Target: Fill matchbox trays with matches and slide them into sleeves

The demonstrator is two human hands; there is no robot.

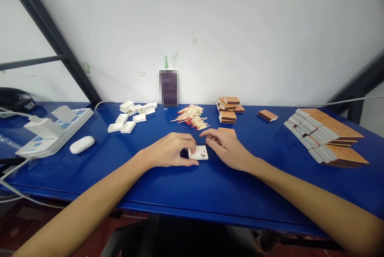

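Note:
My left hand (172,151) grips a small white matchbox tray (198,153) by its left end, thumb at the near side and fingers at the far side. Black marks show on the tray's white surface, and it rests on or just over the blue table. My right hand (226,147) is bent just right of the tray, index finger and thumb slightly apart, with nothing visible between them. Just beyond both hands lies a loose pile of red-tipped matches (192,117). An orange matchbox (227,131) is partly hidden behind my right hand.
Several white trays (128,127) are scattered at back left. Orange matchboxes (227,117) are stacked at back right, near a single matchbox (268,115). A larger matchbox stack (333,133) stands far right. A white earbud case (82,145) and a power strip (57,137) lie left.

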